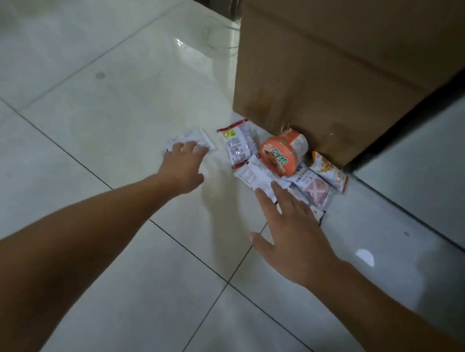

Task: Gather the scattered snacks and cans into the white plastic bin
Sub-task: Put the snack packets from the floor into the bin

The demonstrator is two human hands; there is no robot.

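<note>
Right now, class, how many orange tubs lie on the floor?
1: the orange tub lies on its side against the cardboard box, among the packets. Others may be hidden.

orange cup: on its side, atop packets | white packet: flat, apart left | snack packets: heaped

Legible text is showing on one item only: the orange can, lying on its side by the near corner of the cardboard box, is carrying large green characters on a white patch facing the camera, too blurred to read. The red-edged packet to its left is showing a yellow-green label patch and blocks of small grey print, unreadable. The white packets nearer and the yellow packet to the right are showing print too small and blurred to make out. No numbers are reading clearly anywhere.
</note>
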